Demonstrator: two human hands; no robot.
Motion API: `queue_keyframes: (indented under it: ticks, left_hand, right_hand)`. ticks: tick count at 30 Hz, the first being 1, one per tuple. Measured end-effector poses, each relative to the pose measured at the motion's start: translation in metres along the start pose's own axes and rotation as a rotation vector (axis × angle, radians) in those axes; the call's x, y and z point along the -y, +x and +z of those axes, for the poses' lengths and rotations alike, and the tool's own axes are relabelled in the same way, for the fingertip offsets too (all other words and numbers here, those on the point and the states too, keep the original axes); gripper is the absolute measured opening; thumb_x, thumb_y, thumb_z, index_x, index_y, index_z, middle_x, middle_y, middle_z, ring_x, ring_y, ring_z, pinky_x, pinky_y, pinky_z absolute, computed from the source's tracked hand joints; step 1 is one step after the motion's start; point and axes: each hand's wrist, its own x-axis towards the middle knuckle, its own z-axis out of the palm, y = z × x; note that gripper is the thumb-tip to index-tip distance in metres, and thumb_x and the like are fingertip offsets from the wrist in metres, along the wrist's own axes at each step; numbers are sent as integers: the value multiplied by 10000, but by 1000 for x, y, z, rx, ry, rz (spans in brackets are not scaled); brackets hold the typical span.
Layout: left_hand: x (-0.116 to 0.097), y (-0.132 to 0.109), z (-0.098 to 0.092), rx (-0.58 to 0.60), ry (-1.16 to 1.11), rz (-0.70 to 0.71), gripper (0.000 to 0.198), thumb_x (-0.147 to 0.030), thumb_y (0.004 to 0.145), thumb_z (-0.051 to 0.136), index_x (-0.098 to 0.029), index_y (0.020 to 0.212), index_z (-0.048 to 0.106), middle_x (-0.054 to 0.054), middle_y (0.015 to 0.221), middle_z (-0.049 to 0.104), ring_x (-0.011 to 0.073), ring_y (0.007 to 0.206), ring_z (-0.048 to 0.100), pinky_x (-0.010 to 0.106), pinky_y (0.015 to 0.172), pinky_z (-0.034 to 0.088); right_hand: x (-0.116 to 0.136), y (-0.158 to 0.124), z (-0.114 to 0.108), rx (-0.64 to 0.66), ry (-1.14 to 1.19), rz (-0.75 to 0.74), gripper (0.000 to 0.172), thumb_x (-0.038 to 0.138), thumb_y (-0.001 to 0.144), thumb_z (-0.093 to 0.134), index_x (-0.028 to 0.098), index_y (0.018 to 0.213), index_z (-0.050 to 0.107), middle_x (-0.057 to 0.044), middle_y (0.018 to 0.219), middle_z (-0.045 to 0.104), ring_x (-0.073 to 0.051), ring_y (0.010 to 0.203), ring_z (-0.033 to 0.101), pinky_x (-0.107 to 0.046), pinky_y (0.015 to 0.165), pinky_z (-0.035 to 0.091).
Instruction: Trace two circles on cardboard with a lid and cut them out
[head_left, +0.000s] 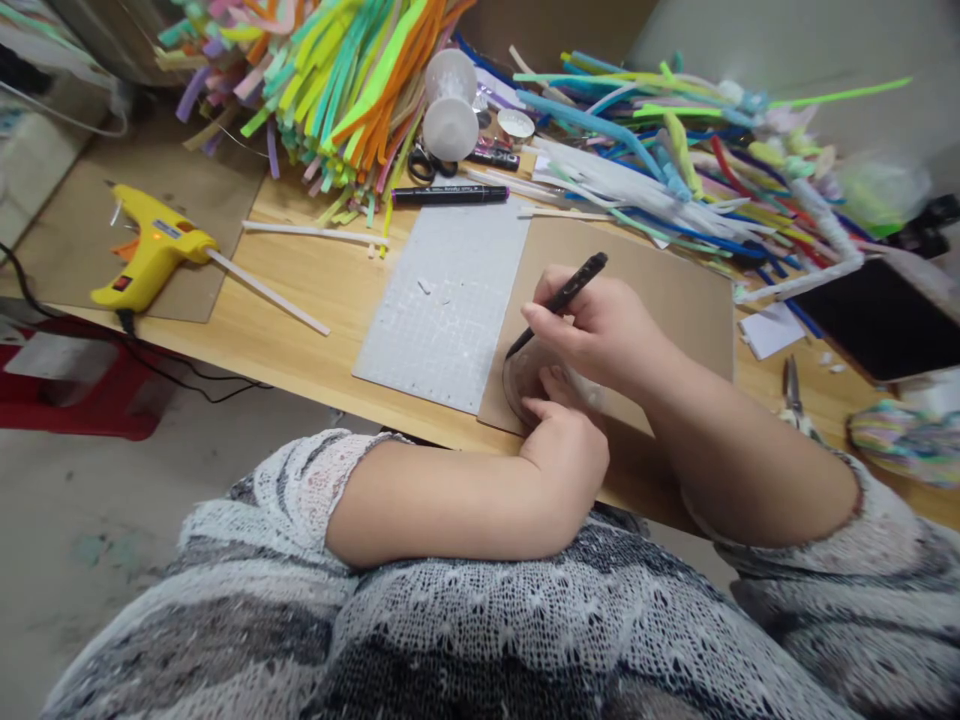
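Note:
My right hand (600,330) is closed around a black pen (561,298), its tip down at the edge of a round clear object (519,380) lying on a brown cardboard sheet (675,290). My left hand (562,440) presses down on that round object from the near side, fingers bent over it; most of the object is hidden under both hands. A grey gridded cutting mat (442,300) lies just left of the cardboard on the wooden table (315,290).
A yellow glue gun (150,250) with a glue stick lies at the left on cardboard. Piles of coloured pipe cleaners (352,70) fill the back. A black marker (448,194), scissors (424,163), a white cup (450,105), pliers (793,390) and a dark tablet (877,320) lie around.

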Motion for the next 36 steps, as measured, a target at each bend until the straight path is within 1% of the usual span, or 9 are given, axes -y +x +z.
queue_keyframes:
  ticks: [3,8,16,22,27,29,31,33,36]
  left_hand:
    - [0,0,0,1,-15,17,655,-372,796,602,60,1271,475,310,1217,537,412,1108,525,439,700,506]
    - [0,0,2,1,7,38,575,-322,821,571,38,1263,498,282,1179,577,395,1063,551,449,737,493]
    - [3,3,1,88,35,183,426,-227,848,515,-67,1239,564,186,1240,569,384,1140,476,484,834,463]
    - [3,2,2,33,55,97,508,-274,839,531,7,1262,518,233,1248,545,373,1074,530,465,845,459]
    - [1,2,2,45,43,146,491,-313,824,561,-14,1214,574,229,1145,608,390,1104,506,476,859,450]
    - [1,3,2,54,58,134,590,-388,816,566,13,1248,533,256,1204,566,419,1123,493,493,874,439]
    - [5,3,3,63,70,129,718,-478,800,561,47,1283,477,295,1271,498,449,1155,464,501,894,420]
    - [14,1,3,45,60,157,776,-530,789,553,59,1287,463,314,1300,459,452,1183,438,490,927,390]
    - [35,-6,4,-60,-10,231,731,-509,795,561,45,1264,482,293,1303,466,393,1204,432,447,977,346]
  right_hand:
    - [-1,0,0,58,5,-26,174,231,825,521,188,675,444,32,594,440,-108,560,391,-256,546,304]
    - [2,-4,1,34,-9,-76,165,218,825,514,194,680,436,27,598,445,-114,562,402,-255,548,311]
    - [13,-11,-3,362,-42,-257,167,221,852,469,188,689,456,14,592,496,-120,572,432,-261,610,352]
    - [5,-10,-3,162,-61,-206,161,225,847,495,194,697,448,12,611,490,-123,588,435,-254,580,340]
    - [3,-16,-4,258,21,-294,147,229,857,496,191,716,488,2,651,532,-127,625,484,-274,630,390]
    - [-1,-22,-5,114,109,-262,116,232,860,512,193,752,521,-5,685,544,-131,648,513,-277,631,416]
    - [-8,-31,-6,-141,214,-190,60,236,870,515,201,846,557,-23,763,575,-141,691,554,-289,642,447]
    - [-17,-44,-9,-329,282,-123,128,241,896,482,213,993,560,-53,880,615,-156,751,599,-323,692,481]
    - [-31,-69,-14,-353,197,-23,170,233,918,439,222,1053,543,-82,1004,639,-191,907,630,-391,829,484]
